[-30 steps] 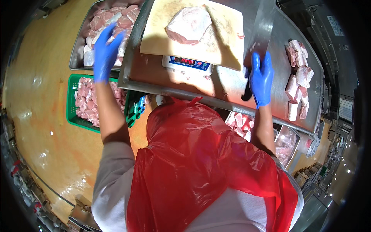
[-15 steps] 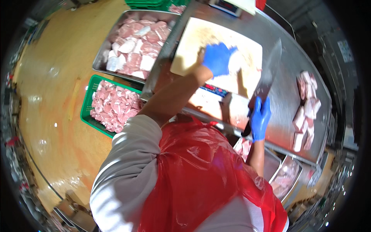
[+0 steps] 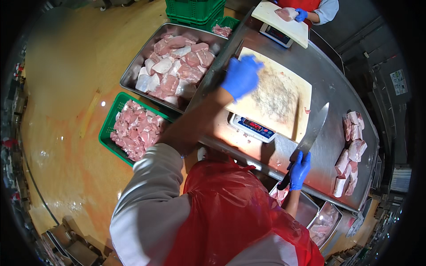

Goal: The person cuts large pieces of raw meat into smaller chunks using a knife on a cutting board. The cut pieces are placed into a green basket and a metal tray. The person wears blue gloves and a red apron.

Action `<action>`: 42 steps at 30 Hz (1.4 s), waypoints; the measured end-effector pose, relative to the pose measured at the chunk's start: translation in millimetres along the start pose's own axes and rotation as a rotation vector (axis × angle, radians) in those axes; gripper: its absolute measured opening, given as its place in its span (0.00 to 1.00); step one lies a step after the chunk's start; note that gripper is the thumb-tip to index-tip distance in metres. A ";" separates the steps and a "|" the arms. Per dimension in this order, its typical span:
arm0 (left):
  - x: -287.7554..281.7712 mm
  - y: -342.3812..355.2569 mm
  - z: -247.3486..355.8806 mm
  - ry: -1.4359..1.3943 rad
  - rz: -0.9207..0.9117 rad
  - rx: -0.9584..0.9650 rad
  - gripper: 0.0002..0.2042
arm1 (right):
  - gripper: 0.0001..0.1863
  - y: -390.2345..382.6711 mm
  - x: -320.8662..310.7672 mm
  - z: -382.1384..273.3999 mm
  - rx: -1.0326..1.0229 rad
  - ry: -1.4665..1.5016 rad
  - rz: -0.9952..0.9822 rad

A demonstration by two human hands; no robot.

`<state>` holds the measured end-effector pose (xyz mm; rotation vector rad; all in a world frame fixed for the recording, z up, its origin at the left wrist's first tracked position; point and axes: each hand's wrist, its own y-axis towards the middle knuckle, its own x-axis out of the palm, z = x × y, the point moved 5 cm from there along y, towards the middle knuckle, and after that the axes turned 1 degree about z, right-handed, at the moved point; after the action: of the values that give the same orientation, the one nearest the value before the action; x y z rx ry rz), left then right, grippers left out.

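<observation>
My left hand [image 3: 242, 77], in a blue glove, is over the left edge of a white cutting board [image 3: 293, 86]. Its fingers look partly spread, and nothing shows in them. The board rests on a digital scale [image 3: 252, 128] with a lit red display; dark marks cover its middle. A long-bladed knife [image 3: 316, 126] is in my right hand [image 3: 300, 170], also gloved in blue. The fingers wrap its dark handle, and the blade points up and away over the steel table, right of the board.
Left of the table are a steel tray of meat pieces [image 3: 128, 77] and a green basket of smaller trimmings [image 3: 105, 138]. Cut meat chunks [image 3: 350, 153] lie along the steel table's [image 3: 326, 177] right side. Across it, a co-worker's gloved hand [image 3: 301, 15] holds meat over another board [image 3: 266, 12].
My left hand has moved left across the board, and the pale piece beside it is no longer on the board. My right hand keeps the knife. The view has shifted, bringing the co-worker in.
</observation>
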<state>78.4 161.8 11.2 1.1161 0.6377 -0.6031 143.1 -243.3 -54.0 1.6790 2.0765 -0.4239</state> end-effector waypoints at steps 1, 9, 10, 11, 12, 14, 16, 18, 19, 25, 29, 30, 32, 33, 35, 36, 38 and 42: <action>14.0 -4.9 28.3 -0.090 -0.085 0.005 0.16 | 0.13 -5.8 2.2 2.0 0.023 0.006 -0.014; 40.1 17.9 188.2 -0.551 -0.190 0.304 0.15 | 0.11 -26.3 -66.3 27.3 -0.049 -0.226 0.247; 61.6 20.1 205.6 -0.636 -0.292 0.236 0.14 | 0.14 -23.9 -79.2 55.2 -0.029 -0.183 0.299; 83.5 19.9 220.5 -0.655 -0.135 0.388 0.15 | 0.16 -25.8 -92.1 71.6 -0.116 -0.385 0.444; 96.7 22.5 230.2 -0.633 -0.190 0.364 0.15 | 0.18 -13.1 -97.8 71.3 -0.081 -0.164 0.337; 126.5 40.3 288.9 -0.667 -0.341 0.456 0.15 | 0.18 -19.1 -127.6 112.6 0.064 -0.147 0.487; 174.6 40.0 346.2 -0.666 -0.428 0.537 0.17 | 0.17 -18.5 -155.4 136.0 0.163 -0.064 0.517; 239.7 45.6 412.1 -0.605 -0.543 0.598 0.19 | 0.11 -21.2 -195.6 175.0 0.178 -0.111 0.720; 278.5 38.1 442.9 -0.547 -0.624 0.621 0.21 | 0.11 -25.1 -206.1 198.3 0.247 -0.058 0.736; 522.9 -13.5 605.9 -0.512 -1.315 0.191 0.35 | 0.11 -46.4 -274.0 275.7 0.481 -0.054 0.846; 655.8 6.7 701.5 -0.511 -1.056 -0.216 0.57 | 0.10 -66.4 -299.6 312.4 0.614 -0.007 0.876; 657.2 11.9 745.4 -0.468 -0.979 -0.219 0.64 | 0.10 -74.5 -305.8 319.4 0.669 -0.003 0.914; 651.5 20.2 809.1 -0.165 -0.930 -0.189 0.69 | 0.09 -97.7 -302.6 349.6 0.776 -0.045 0.909; 649.9 21.0 826.2 -0.127 -0.903 -0.153 0.69 | 0.11 -100.3 -307.1 348.3 0.745 -0.068 0.959; 647.8 31.2 830.7 -0.051 -0.893 -0.125 0.68 | 0.11 -107.4 -308.1 357.3 0.702 -0.109 1.016; 653.6 42.2 826.8 -0.011 -0.899 -0.125 0.67 | 0.11 -110.9 -306.5 363.1 0.724 -0.127 0.989; 664.5 56.2 809.5 -0.077 -0.899 0.033 0.62 | 0.10 -114.2 -301.9 371.3 0.792 0.026 0.962; 642.0 89.1 740.8 -0.210 -0.977 0.274 0.55 | 0.09 -92.2 -303.8 377.0 0.682 0.057 0.923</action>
<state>694.9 -582.3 -176.2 0.9219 0.9252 -1.6604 157.8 -705.1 -225.6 2.8007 0.9879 -0.7973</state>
